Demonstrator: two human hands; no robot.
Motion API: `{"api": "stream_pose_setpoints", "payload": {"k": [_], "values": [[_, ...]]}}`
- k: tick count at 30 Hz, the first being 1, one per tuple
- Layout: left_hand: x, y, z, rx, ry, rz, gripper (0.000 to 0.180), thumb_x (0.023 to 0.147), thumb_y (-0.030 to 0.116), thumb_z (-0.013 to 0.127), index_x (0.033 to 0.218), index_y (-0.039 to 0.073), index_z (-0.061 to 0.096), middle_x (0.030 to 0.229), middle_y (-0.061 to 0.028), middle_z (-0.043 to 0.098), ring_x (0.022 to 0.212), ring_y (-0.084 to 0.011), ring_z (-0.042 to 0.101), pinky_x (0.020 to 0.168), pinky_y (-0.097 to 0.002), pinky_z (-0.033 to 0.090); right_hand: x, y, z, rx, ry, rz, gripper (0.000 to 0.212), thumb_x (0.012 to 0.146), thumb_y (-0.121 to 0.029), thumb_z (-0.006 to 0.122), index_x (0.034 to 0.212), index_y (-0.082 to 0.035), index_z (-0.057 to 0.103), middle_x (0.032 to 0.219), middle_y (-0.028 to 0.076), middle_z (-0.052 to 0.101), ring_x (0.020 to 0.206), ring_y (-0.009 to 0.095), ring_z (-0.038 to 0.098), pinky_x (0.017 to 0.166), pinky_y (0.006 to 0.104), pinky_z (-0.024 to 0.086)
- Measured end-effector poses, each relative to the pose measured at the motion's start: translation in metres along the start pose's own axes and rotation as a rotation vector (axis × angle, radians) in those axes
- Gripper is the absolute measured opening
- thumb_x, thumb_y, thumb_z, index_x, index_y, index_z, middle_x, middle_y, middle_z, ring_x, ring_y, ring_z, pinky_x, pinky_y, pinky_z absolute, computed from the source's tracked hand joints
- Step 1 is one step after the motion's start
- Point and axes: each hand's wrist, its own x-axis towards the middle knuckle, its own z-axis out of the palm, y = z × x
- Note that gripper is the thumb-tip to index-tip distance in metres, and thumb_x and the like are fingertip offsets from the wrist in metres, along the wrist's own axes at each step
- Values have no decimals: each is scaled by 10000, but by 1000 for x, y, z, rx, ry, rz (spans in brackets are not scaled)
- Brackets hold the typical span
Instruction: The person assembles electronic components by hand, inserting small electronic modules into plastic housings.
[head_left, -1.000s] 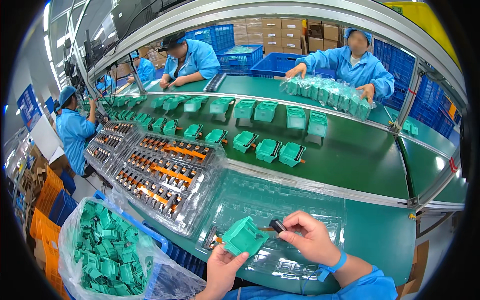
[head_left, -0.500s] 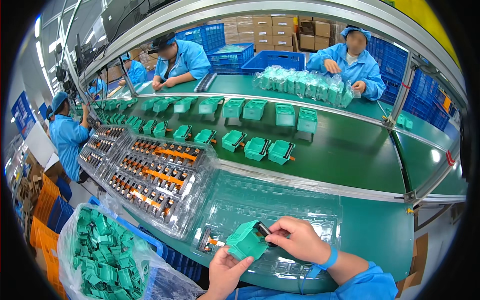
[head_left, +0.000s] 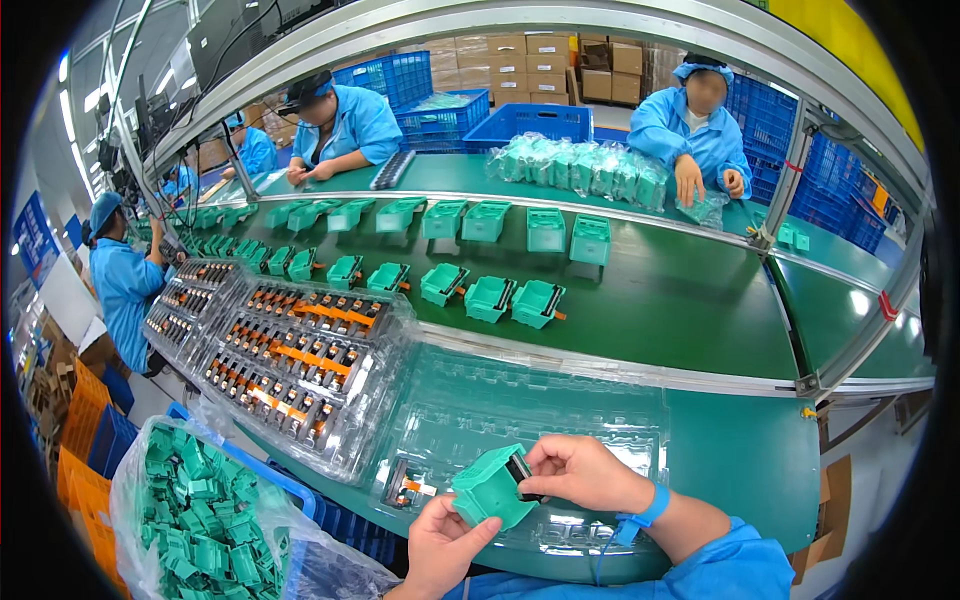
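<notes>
One co-worker (head_left: 125,275) in blue stands at far left, ten o'clock from the held green housing (head_left: 487,490); at least four others work farther off. At nine o'clock, one clear bag (head_left: 132,500) bulges with loose green pieces (head_left: 215,545), too jumbled to count. Two clear trays lie at ten o'clock: the far tray (head_left: 172,346) and the near tray (head_left: 352,442), both filled with black-and-orange parts, the near one showing three rows. Just beside the housing, at nine o'clock, a few small parts (head_left: 406,485) lie in the left end of a third clear tray (head_left: 590,400). The left hand (head_left: 442,545), at eight o'clock, grips the housing's left side between thumb and fingers, holding it tilted over that third tray. Toward twelve, two rows of green housings (head_left: 443,284) line the belt (head_left: 660,320) — five countable at each row's right end, the rest crowding together. The right hand (head_left: 580,474), at three o'clock, pinches one black strip (head_left: 520,470) against the housing's right side — whether it is seated, I cannot tell. At one o'clock, plastic-bagged green pieces (head_left: 575,168) sit beside the rightmost worker (head_left: 690,125).
</notes>
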Motion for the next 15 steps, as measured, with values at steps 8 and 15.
{"api": "stream_pose_setpoints", "payload": {"k": [8,15], "values": [[8,-3,-2,-94,-139,21,389,805,-77,609,1153,9,459,1152,-112,534,1013,-167,549,844,-277,477,2,-8,-11,-70,139,-52,171,784,-79,693,871,10,576,737,47,613,647,99,591,567,239,481],[-35,20,-46,181,-115,344,381,794,-131,556,1148,-13,479,1257,-171,474,1116,-226,504,963,-337,411,39,-11,-139,120,771,-51,125,762,2,650,806,21,534,751,92,575,645,176,605,514,313,569]]}}
